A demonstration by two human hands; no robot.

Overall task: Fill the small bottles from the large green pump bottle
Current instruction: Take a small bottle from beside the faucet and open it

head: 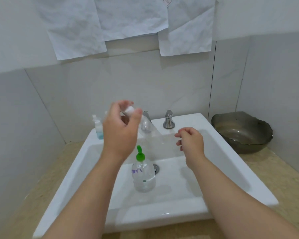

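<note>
- The left hand [119, 133] is raised over the far left of the white ceramic sink [236, 161]. Its thumb and fingers pinch a small white-capped item [129, 109], which is too blurred to make out its body.
- The right hand [192, 144] hovers above the far right of the basin with its fingers loosely curled and nothing visible in them.
- The large clear pump bottle with the green pump top [143, 176] stands upright in the basin just left of the drain [156, 168], between the two forearms, with open basin floor to its right and near side.
- A small clear bottle of blue liquid [98, 129] stands on the sink's far-left rim corner.
- The chrome tap [146, 122] and chrome handle [168, 119] line the far rim.
- A grey glass bowl [242, 133] sits on the beige table [274, 178], far right, against the wall.
</note>
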